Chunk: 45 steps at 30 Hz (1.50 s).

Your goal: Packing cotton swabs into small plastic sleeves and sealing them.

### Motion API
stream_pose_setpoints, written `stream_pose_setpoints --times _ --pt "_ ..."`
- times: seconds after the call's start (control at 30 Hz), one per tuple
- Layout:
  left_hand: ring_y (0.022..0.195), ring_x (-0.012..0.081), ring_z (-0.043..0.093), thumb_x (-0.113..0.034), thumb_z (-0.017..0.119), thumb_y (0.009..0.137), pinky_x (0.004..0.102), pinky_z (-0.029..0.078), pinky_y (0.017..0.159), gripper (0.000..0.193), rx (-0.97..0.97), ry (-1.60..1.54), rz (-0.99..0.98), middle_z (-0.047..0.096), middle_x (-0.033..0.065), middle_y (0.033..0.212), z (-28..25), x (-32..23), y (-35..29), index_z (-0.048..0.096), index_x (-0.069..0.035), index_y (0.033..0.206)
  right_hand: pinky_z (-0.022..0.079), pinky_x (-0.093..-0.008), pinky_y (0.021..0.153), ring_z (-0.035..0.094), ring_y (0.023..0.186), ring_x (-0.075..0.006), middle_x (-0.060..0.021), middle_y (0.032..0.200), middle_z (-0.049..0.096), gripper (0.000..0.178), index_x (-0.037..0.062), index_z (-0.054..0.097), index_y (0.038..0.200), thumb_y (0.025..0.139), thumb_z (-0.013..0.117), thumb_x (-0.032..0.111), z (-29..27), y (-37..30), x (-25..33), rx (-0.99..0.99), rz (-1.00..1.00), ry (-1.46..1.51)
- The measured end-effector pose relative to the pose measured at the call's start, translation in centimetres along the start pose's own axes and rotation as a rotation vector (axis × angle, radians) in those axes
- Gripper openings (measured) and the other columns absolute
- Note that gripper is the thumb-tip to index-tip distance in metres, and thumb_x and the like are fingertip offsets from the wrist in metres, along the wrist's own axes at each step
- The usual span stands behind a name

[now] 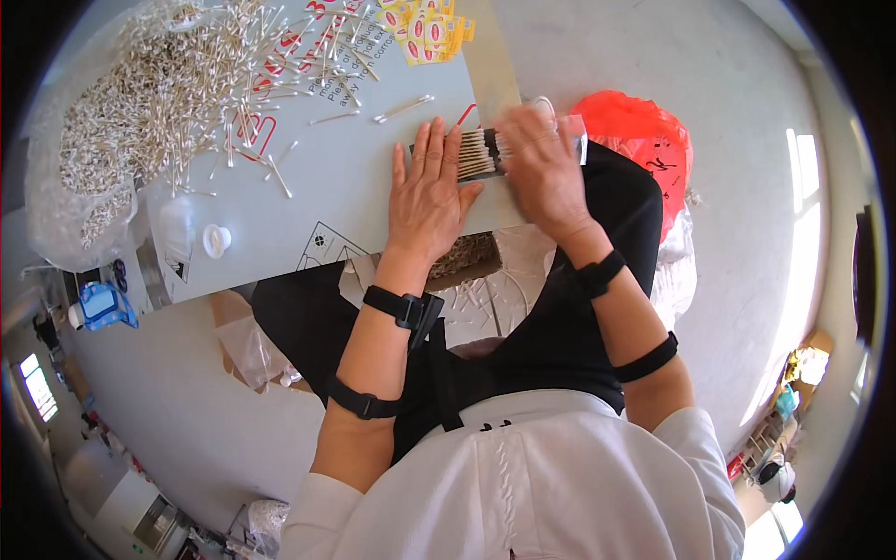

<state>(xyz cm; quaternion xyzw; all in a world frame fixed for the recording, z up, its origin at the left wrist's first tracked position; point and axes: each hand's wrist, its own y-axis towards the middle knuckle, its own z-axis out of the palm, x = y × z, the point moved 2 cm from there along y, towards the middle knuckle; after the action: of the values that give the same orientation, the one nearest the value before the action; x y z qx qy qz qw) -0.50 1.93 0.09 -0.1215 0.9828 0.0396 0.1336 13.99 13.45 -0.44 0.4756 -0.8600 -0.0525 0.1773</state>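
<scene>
A row of cotton swabs (474, 154) lies side by side on a dark strip near the table's right edge. My left hand (422, 201) rests flat at the row's left end, its fingers stretched out and the thumb apart, touching the swabs' side. Over the right end of the row is my right hand (546, 177), fingers extended and slightly blurred. It hides part of the swabs and strip. What lies under its palm cannot be seen. A pale reddish packet-like piece (579, 135) shows just beyond its fingers.
A big heap of loose cotton swabs (140, 112) spills from a clear plastic bag at the left of the table (355, 201). Yellow labels (429, 33) lie at the far edge. A white cap (217, 241) sits near front left. A red bag (644, 140) stands at right; an open box (467, 261) is below.
</scene>
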Motion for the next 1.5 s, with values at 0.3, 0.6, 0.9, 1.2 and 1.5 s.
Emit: stream_pose_setpoints --times 0.3,0.6,0.9,1.2,1.5 --pt "0.148 0.029 0.018 -0.051 0.05 0.093 0.0523 0.011 0.119 0.078 0.011 0.006 0.013 0.021 0.0134 0.159 0.0 -1.2 0.3 0.024 -0.008 0.152 0.014 -0.0519 0.116 0.026 0.144 -0.0319 -0.0129 0.153 0.034 0.05 0.0233 0.041 0.147 0.102 0.038 0.045 0.7 -1.3 -3.3 0.026 0.295 0.277" --pt "0.148 0.0287 0.017 -0.049 0.054 0.092 0.0515 0.012 0.119 0.079 0.006 -0.05 0.044 0.021 0.014 0.159 0.6 -2.9 1.1 0.024 -0.006 0.152 0.019 -0.047 0.116 0.03 0.142 -0.0328 -0.0142 0.151 0.037 0.049 0.0213 0.043 0.146 0.102 0.04 0.042 1.1 -1.2 -3.1 -0.007 0.3 0.347" --pt "0.147 0.0295 0.018 -0.043 0.056 0.092 0.0493 0.014 0.119 0.078 -0.031 -0.082 0.039 0.021 0.0162 0.158 0.9 -3.9 1.9 0.025 -0.001 0.151 0.027 -0.0427 0.113 0.036 0.138 -0.0323 -0.0147 0.145 0.047 0.051 0.0114 0.043 0.144 0.099 0.053 0.032 1.0 -1.1 -3.6 -0.048 0.283 0.402" --pt "0.144 0.0293 0.027 -0.028 0.039 0.104 0.0387 0.022 0.117 0.054 -0.476 -1.038 -0.198 0.03 0.0182 0.155 1.6 -3.1 2.9 0.03 0.003 0.148 0.044 -0.0411 0.104 0.055 0.121 -0.0271 -0.0164 0.129 0.057 0.038 -0.0002 0.052 0.128 0.093 0.062 0.007 3.3 -1.0 -3.3 -0.661 1.093 2.271" --pt "0.138 0.0282 0.037 -0.031 0.038 0.105 0.0384 0.03 0.113 0.054 -0.485 -1.061 -0.209 0.036 0.0185 0.151 1.4 -4.5 3.6 0.033 0.003 0.146 0.047 -0.04 0.102 0.058 0.117 -0.029 -0.0179 0.124 0.06 0.029 -0.0062 0.054 0.125 0.098 0.053 0.005 2.3 0.6 -1.4 -0.696 1.096 2.089"
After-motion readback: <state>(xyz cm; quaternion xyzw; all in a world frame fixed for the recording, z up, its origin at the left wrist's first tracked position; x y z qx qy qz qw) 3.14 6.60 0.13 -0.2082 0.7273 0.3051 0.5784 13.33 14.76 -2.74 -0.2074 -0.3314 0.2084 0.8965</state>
